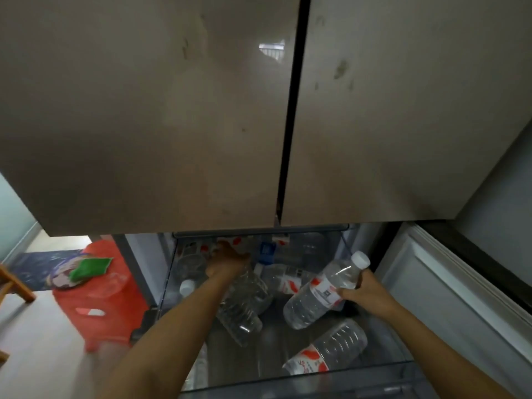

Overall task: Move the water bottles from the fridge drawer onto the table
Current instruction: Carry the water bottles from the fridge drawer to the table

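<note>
The fridge drawer [316,378] stands pulled out below the closed upper doors and holds several clear water bottles. My right hand [364,292] grips one white-capped bottle [322,292] around its label, tilted and lifted above the others. My left hand [227,262] reaches deep into the drawer and grips another clear bottle [244,306] by its upper part; its base points toward me. A further bottle with a red-and-white label [328,351] lies near the drawer's front edge. More bottles lie at the back, partly hidden by my left hand.
The two closed fridge doors [201,110] fill the upper view, close overhead. A red plastic stool [98,300] carrying a green item stands left of the drawer. A wooden piece of furniture [14,286] shows at the far left. An open lower fridge door [449,283] stands at the right.
</note>
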Available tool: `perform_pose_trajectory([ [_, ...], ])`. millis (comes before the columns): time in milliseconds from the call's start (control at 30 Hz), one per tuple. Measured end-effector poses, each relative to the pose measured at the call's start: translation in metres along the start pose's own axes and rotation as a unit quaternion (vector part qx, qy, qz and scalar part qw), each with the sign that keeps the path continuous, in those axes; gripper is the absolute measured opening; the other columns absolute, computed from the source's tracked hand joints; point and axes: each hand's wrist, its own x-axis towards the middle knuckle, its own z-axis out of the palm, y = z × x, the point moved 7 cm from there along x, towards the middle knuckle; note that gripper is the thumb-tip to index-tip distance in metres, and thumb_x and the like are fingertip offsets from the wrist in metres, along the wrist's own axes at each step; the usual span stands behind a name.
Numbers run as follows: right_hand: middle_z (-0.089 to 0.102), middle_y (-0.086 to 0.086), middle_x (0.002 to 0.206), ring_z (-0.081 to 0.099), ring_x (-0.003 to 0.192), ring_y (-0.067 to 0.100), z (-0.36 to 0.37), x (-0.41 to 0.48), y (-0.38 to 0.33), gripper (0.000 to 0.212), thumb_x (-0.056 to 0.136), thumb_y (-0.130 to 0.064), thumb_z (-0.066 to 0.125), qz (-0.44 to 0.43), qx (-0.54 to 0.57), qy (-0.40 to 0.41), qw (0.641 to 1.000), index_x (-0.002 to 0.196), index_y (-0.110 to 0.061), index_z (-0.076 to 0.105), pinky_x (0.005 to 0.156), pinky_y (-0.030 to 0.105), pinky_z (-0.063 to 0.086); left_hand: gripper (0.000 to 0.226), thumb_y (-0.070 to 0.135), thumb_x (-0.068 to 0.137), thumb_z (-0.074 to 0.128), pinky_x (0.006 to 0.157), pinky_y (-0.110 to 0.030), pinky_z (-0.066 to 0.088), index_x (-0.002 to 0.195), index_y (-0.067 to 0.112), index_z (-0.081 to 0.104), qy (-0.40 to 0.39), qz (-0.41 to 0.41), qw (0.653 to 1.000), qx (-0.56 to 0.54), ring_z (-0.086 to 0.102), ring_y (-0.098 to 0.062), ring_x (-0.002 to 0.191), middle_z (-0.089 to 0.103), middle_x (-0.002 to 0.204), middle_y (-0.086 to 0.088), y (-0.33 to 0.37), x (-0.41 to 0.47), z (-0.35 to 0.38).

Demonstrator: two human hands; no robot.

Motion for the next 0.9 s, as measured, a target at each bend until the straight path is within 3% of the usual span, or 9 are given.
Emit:
perform_pose_trajectory([
  [100,0.064,-0.003,0.088,0.065,0.085,0.006,0.000,0.000,0.001,0.036,0.073,0.013,0.066,0.001,-0.005,0.010,1.000,0.089,-0.016,0.055,0.070,0.010,0.051,0.089,0.060,0.073,0.057,0.102,-0.041,0.040,0.141,0.010,0.029,-0.024,0.009,1.000,0.011,0.047,-0.033,0.122,0.044,0.137,-0.017,0.000,0.005,0.003],
  [200,0.063,0.007,0.107,0.061,0.104,0.020,0.005,0.004,0.002,0.048,0.071,0.005,0.072,0.008,-0.025,-0.004,1.000,0.112,-0.009,0.050,0.089,0.026,0.050,0.032,0.040,0.075,0.059,0.073,-0.032,0.054,0.098,0.020,0.051,-0.088,0.035,0.994,0.055,0.060,-0.024,0.086,0.064,0.095,-0.013,-0.012,0.016,0.008],
  [233,0.060,0.007,0.111,0.059,0.106,0.020,0.008,0.004,-0.002,0.053,0.072,0.003,0.072,0.007,-0.026,-0.011,1.000,0.115,-0.011,0.045,0.091,0.028,0.048,0.013,0.025,0.076,0.056,0.058,-0.025,0.051,0.083,0.022,0.045,-0.145,0.040,0.988,-0.034,0.056,-0.017,0.071,0.060,0.074,-0.009,-0.009,0.010,0.014],
  [300,0.057,0.004,0.113,0.056,0.107,0.018,0.010,0.006,-0.010,0.059,0.072,0.001,0.073,0.003,-0.042,-0.020,0.999,0.117,-0.016,0.039,0.094,0.029,0.046,0.028,0.000,0.070,0.052,0.045,-0.024,0.041,0.070,0.022,0.036,-0.191,0.042,0.939,-0.282,0.040,-0.008,0.057,0.047,0.055,-0.002,-0.006,0.000,0.013],
  [400,0.056,0.001,0.112,0.057,0.108,0.020,0.011,0.011,-0.019,0.063,0.071,0.001,0.073,-0.011,-0.056,-0.029,0.998,0.118,-0.019,0.037,0.097,0.036,0.047,0.024,0.016,0.076,0.068,0.070,-0.027,0.051,0.090,0.024,0.052,-0.162,0.156,0.969,0.107,0.055,-0.009,0.079,0.058,0.084,0.004,-0.026,-0.039,0.003],
  [533,0.056,0.001,0.114,0.055,0.110,0.019,0.018,0.016,-0.028,0.068,0.068,-0.006,0.077,-0.031,-0.084,-0.042,0.995,0.121,-0.019,0.035,0.097,0.036,0.046,0.082,0.023,0.072,0.072,0.092,-0.030,0.049,0.139,0.017,0.025,-0.187,0.112,0.973,0.074,0.053,-0.020,0.110,0.052,0.122,-0.003,-0.035,-0.065,-0.002],
  [633,0.053,0.002,0.118,0.053,0.111,0.018,0.029,0.016,-0.033,0.068,0.068,-0.005,0.077,-0.034,-0.091,-0.069,0.993,0.119,-0.021,0.034,0.092,0.028,0.046,0.084,0.022,0.073,0.069,0.088,-0.030,0.051,0.141,0.016,0.021,-0.203,0.077,0.971,0.099,0.055,-0.019,0.105,0.051,0.117,-0.001,-0.038,-0.069,0.001],
  [767,0.050,-0.002,0.116,0.051,0.110,0.014,0.049,0.010,-0.037,0.070,0.066,-0.008,0.079,-0.056,-0.111,-0.082,0.989,0.116,-0.024,0.032,0.080,0.017,0.046,0.084,0.036,0.079,0.064,0.096,-0.036,0.047,0.145,0.019,0.015,-0.127,0.114,0.970,0.174,0.048,-0.026,0.121,0.041,0.141,-0.010,-0.008,-0.070,-0.001],
  [900,0.052,0.002,0.120,0.053,0.110,0.020,0.057,0.002,-0.040,0.074,0.059,-0.028,0.080,-0.076,-0.183,-0.042,0.979,0.118,-0.025,0.036,0.090,0.038,0.050,0.094,0.047,0.079,0.060,0.099,-0.045,0.042,0.148,0.018,0.003,-0.064,0.097,0.962,0.249,0.042,-0.034,0.128,0.034,0.145,-0.017,0.022,-0.062,0.004],
])
